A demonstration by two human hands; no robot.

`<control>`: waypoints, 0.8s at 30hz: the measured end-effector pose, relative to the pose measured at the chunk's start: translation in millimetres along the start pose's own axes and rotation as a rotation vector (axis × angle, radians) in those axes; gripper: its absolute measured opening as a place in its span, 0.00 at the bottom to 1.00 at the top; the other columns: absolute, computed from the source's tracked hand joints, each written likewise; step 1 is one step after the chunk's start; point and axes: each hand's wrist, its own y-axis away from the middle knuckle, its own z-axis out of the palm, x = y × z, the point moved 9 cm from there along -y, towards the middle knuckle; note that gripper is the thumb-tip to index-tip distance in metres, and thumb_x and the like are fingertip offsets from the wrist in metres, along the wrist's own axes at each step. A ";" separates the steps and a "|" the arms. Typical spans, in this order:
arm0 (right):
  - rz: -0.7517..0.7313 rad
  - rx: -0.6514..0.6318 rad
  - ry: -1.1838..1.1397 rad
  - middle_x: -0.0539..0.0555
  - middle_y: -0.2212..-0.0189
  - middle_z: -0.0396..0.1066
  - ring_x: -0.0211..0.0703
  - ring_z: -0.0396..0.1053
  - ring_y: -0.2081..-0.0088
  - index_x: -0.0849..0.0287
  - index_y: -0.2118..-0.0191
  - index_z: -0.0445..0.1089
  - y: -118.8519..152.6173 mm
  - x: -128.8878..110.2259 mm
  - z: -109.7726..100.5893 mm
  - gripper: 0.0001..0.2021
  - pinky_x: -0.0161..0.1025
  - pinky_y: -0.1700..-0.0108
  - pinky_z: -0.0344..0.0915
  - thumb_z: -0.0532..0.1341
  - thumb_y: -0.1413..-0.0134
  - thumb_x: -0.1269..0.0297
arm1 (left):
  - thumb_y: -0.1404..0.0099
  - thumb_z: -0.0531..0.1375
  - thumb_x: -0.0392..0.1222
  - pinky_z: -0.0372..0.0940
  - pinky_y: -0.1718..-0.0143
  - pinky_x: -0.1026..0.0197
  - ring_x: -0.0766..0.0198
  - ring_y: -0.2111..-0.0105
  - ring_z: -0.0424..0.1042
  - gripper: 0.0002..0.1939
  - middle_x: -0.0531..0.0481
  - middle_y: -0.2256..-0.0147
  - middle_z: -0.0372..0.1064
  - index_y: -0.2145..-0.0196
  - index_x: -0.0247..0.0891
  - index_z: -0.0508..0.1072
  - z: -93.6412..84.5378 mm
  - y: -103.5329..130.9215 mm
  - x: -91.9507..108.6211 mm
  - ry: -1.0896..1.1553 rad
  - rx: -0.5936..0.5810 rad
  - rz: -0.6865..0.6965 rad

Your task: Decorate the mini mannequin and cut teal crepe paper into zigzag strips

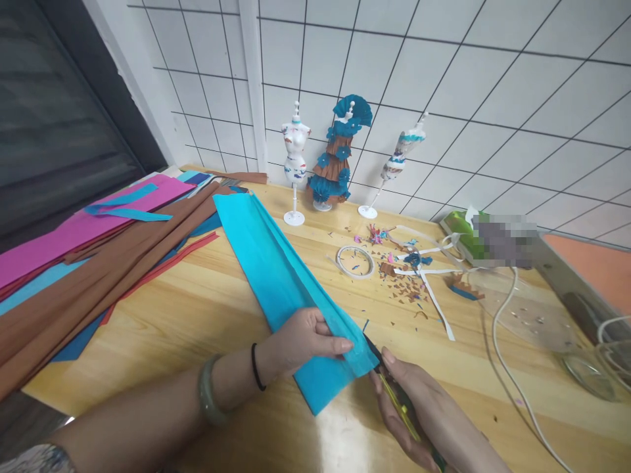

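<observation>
A long turquoise crepe paper sheet (pixel 276 263) lies slantwise over the wooden table, its right edge folded over in a narrow strip. My left hand (pixel 308 341) pinches that folded edge near the lower end, thumb on top. In my right hand (pixel 419 401) are scissors (pixel 401 404) with dark blades and yellow on the handle. Their blades meet the lower right corner of the folded paper, and part of them is hidden by the paper and fingers.
Brown, pink and red paper (pixel 148 243) is piled at the left. Two white mannequins (pixel 296 148) and a paper-dressed one (pixel 338 157) stand by the wall. A tape roll (pixel 355 261), scraps, a white cable (pixel 503 355) and a glass dish (pixel 589 374) lie rightward.
</observation>
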 end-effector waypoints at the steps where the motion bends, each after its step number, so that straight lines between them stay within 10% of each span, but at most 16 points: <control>1: 0.008 -0.018 -0.009 0.45 0.93 0.59 0.29 0.47 0.93 0.60 0.73 0.64 -1.3 1.2 1.2 0.28 0.28 0.90 0.43 0.49 0.51 0.36 | 0.55 0.69 0.44 0.65 0.59 0.56 0.59 0.67 0.73 0.18 0.41 0.66 0.75 0.68 0.30 0.76 1.9 0.6 1.5 0.004 -0.018 0.009; 9: 0.001 -0.011 -0.027 0.47 0.89 0.63 0.28 0.51 0.91 0.64 0.66 0.68 0.5 1.6 -10.5 0.30 0.28 0.86 0.42 0.50 0.50 0.37 | 0.58 0.71 0.41 0.66 0.64 0.61 0.62 0.69 0.73 0.21 0.42 0.67 0.75 0.66 0.30 0.75 -8.4 0.0 2.1 0.051 0.100 0.019; 19: 0.115 -0.030 -0.285 0.43 0.84 0.57 0.24 0.46 0.87 0.62 0.67 0.67 7.1 6.6 -4.2 0.24 0.27 0.84 0.41 0.61 0.58 0.42 | 0.53 0.68 0.40 0.66 0.58 0.56 0.58 0.66 0.74 0.17 0.41 0.65 0.76 0.64 0.31 0.75 1.4 1.1 3.9 0.054 -0.006 0.047; 24: 0.012 -0.003 -0.082 0.44 0.89 0.57 0.27 0.48 0.89 0.61 0.75 0.63 6.6 -1.1 -6.1 0.24 0.30 0.83 0.46 0.52 0.48 0.41 | 0.53 0.69 0.41 0.66 0.58 0.54 0.56 0.65 0.75 0.17 0.40 0.65 0.76 0.65 0.30 0.75 3.6 1.8 4.5 0.075 -0.021 0.045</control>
